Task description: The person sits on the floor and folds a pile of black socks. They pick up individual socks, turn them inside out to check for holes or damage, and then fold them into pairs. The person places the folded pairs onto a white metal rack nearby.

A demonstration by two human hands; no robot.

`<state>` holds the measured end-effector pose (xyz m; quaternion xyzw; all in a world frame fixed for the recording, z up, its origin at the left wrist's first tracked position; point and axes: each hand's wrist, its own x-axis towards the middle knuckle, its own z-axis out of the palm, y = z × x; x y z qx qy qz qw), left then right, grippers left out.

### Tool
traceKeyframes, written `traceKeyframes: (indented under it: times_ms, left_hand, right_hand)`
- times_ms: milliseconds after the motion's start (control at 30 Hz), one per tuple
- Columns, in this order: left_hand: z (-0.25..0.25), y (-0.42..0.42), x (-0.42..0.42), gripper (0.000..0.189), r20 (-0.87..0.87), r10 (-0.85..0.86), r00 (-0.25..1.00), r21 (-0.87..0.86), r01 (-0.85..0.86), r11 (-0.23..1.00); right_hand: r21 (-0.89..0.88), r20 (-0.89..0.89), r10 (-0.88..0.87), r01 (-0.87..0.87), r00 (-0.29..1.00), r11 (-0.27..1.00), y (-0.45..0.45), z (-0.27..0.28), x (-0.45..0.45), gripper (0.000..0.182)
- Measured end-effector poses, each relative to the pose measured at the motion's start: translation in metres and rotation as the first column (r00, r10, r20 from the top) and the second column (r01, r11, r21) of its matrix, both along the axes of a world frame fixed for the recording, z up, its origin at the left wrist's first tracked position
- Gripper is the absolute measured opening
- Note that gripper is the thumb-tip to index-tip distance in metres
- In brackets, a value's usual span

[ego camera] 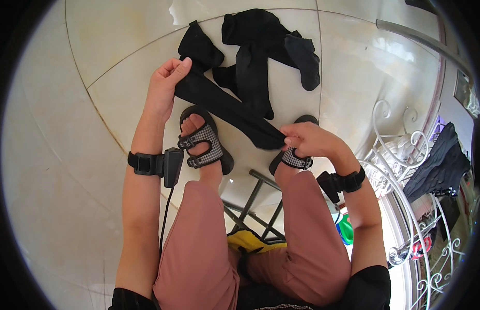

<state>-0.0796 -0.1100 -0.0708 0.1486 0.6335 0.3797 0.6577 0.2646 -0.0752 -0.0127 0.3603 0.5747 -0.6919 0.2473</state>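
A long black sock (228,106) is stretched slantwise above the floor in front of me. My left hand (166,83) pinches its upper end between thumb and fingers. At the lower, toe-like end, my right hand (311,139) grips the fabric. A black fabric piece (199,48) lies just beyond my left hand; whether it joins the held sock I cannot tell. More black socks or knitwear (255,31) lie crumpled on the floor ahead. On their right side rests a short charcoal sock (304,62).
The tiled floor (120,38) is glossy. My sandalled feet (203,145) stand below the stretched sock. Beneath me are a metal-framed seat (249,199) and yellow cloth (255,243). On the right, a white scrolled metal rack (401,193) holds bagged things and a black garment (437,166).
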Motion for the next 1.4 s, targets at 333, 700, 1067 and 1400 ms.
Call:
traceKeyframes:
  times_ms: [333, 700, 1067, 1400]
  left_hand:
    - [-0.005, -0.01, 0.013, 0.019, -0.087, -0.377, 0.922, -0.059, 0.373, 0.926]
    - [-0.007, -0.023, 0.002, 0.029, -0.256, -0.654, 0.712, -0.302, 0.584, 0.754]
    - [-0.004, -0.021, 0.0, 0.016, 0.206, -0.398, 0.894, -0.024, 0.412, 0.911]
    - [0.002, -0.015, 0.009, 0.024, 0.016, -0.542, 0.84, -0.05, 0.542, 0.839]
  right_hand:
    - [0.582, 0.046, -0.413, 0.311, 0.91, 0.751, 0.006, -0.052, -0.05, 0.032]
    - [0.362, -0.304, -0.691, 0.75, 0.656, 0.553, 0.062, -0.019, -0.033, 0.02]
    - [0.778, -0.359, -0.266, 0.445, 0.894, 0.444, 0.046, -0.011, -0.067, 0.024]
    - [0.285, 0.06, -0.459, 0.426, 0.886, 0.859, 0.01, -0.086, -0.082, 0.028]
